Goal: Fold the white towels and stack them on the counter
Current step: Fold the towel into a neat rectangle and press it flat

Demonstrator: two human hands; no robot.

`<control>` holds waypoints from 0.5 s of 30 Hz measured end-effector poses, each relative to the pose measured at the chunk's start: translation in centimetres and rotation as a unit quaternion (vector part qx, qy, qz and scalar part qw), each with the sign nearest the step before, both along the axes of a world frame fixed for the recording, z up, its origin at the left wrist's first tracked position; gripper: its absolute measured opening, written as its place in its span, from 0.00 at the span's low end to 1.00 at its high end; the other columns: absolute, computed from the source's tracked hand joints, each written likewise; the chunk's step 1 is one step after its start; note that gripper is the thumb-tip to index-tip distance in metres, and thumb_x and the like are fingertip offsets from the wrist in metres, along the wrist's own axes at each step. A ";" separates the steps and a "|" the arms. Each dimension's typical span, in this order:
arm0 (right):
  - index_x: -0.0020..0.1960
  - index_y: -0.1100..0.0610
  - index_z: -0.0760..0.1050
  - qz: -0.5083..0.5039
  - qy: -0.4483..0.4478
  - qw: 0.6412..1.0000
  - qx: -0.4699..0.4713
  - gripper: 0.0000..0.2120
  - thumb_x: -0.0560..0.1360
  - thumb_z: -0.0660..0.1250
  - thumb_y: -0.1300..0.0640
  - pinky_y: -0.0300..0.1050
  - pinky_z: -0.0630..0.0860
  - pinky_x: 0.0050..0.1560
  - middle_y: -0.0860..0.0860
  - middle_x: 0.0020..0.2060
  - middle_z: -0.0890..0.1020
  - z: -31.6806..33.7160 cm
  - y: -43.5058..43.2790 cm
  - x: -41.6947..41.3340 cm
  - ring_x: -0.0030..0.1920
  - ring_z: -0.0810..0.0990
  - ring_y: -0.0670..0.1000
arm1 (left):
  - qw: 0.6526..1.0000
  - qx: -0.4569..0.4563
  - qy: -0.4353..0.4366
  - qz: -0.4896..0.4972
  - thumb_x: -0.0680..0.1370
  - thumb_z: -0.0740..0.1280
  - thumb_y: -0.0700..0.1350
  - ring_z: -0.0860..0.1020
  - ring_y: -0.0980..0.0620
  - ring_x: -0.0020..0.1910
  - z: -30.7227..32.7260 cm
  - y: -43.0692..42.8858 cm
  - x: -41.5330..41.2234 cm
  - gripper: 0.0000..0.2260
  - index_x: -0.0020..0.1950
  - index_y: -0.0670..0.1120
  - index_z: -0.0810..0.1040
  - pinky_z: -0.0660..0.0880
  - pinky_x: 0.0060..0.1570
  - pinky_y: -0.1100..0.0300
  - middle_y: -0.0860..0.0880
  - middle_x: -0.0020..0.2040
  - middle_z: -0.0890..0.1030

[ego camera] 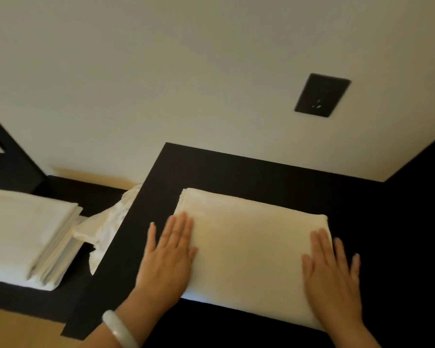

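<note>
one folded white terry towel [249, 247] lies flat on the black matte counter [236, 172], its far edge near the cream wall [186, 71]. two hands press on it. the left hand [166, 257] rests palm down on the towel's left edge, its fingers [181, 227] straight and close together, the thumb held apart over the counter. the right hand [334, 280] rests palm down on the towel's right edge, its fingers [322, 242] straight and slightly spread, the outer ones past the towel's edge. neither hand grips anything. the left wrist wears one pale white bangle [119, 330].

to the left, on a lower black surface [86, 194], sits one stack of folded white towels [23, 234]. several layers show at its right edge, though the exact number cannot be told. between this stack and the counter lies one crumpled white cloth [106, 227], touching the stack's right side and running up along the counter's left edge.

one black rectangular wall socket plate [322, 95] is set in the wall above the counter.
</note>
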State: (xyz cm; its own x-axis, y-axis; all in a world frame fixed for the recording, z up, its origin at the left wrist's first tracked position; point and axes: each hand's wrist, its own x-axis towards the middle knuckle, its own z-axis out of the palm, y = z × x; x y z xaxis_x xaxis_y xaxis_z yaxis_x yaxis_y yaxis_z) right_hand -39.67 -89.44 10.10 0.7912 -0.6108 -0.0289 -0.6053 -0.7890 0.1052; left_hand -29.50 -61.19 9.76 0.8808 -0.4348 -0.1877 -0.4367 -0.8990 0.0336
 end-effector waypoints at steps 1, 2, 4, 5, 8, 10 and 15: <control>0.80 0.49 0.35 -0.031 0.018 0.999 -0.011 0.30 0.81 0.38 0.41 0.60 0.42 0.78 0.51 0.80 0.44 0.7 -0.1 -0.1 0.80 0.41 0.53 | 1.000 0.006 -0.014 0.020 0.80 0.31 0.57 0.33 0.46 0.77 0.0 0.0 0.3 0.27 0.78 0.48 0.33 0.35 0.74 0.42 0.48 0.78 0.33; 0.80 0.51 0.37 -0.047 0.017 0.999 -0.011 0.31 0.82 0.40 0.41 0.60 0.41 0.78 0.52 0.80 0.46 1.3 0.3 0.3 0.80 0.42 0.54 | 0.999 0.008 -0.043 0.018 0.82 0.39 0.54 0.41 0.44 0.79 0.6 -0.7 0.4 0.27 0.79 0.45 0.42 0.40 0.76 0.41 0.45 0.80 0.41; 0.81 0.53 0.44 0.032 -0.056 0.998 0.013 0.30 0.83 0.44 0.44 0.56 0.33 0.77 0.53 0.80 0.49 1.5 2.8 2.0 0.80 0.44 0.54 | 0.993 -0.074 -0.081 -0.036 0.81 0.49 0.52 0.59 0.42 0.77 1.0 -3.7 0.1 0.27 0.77 0.42 0.63 0.52 0.75 0.40 0.42 0.78 0.61; 0.80 0.55 0.47 0.093 -0.089 0.991 0.042 0.28 0.83 0.47 0.46 0.53 0.30 0.75 0.53 0.80 0.51 1.4 4.3 3.2 0.80 0.47 0.54 | 0.987 -0.107 -0.085 -0.082 0.80 0.50 0.52 0.63 0.43 0.75 1.3 -5.9 -0.1 0.26 0.74 0.42 0.68 0.54 0.72 0.42 0.43 0.76 0.66; 0.80 0.55 0.43 0.236 -0.048 0.966 0.091 0.30 0.81 0.41 0.45 0.51 0.25 0.72 0.50 0.79 0.43 0.1 6.1 5.9 0.76 0.37 0.48 | 0.979 -0.112 -0.038 -0.165 0.79 0.38 0.55 0.48 0.46 0.79 1.6 -10.4 0.4 0.30 0.80 0.49 0.55 0.40 0.77 0.43 0.48 0.80 0.51; 0.80 0.51 0.40 0.223 -0.024 0.968 0.116 0.34 0.76 0.31 0.41 0.50 0.29 0.75 0.47 0.80 0.42 -0.6 3.4 6.1 0.75 0.33 0.43 | 0.989 -0.086 0.005 -0.120 0.75 0.31 0.60 0.41 0.48 0.79 0.2 -9.5 2.4 0.34 0.81 0.54 0.47 0.36 0.75 0.40 0.51 0.81 0.44; 0.81 0.50 0.46 0.032 0.019 0.997 0.069 0.26 0.84 0.42 0.45 0.60 0.43 0.78 0.50 0.80 0.51 0.2 -5.5 5.6 0.80 0.47 0.51 | 0.996 -0.062 -0.001 0.070 0.82 0.39 0.59 0.47 0.45 0.80 -1.4 -3.1 6.9 0.27 0.81 0.54 0.45 0.45 0.75 0.37 0.49 0.81 0.48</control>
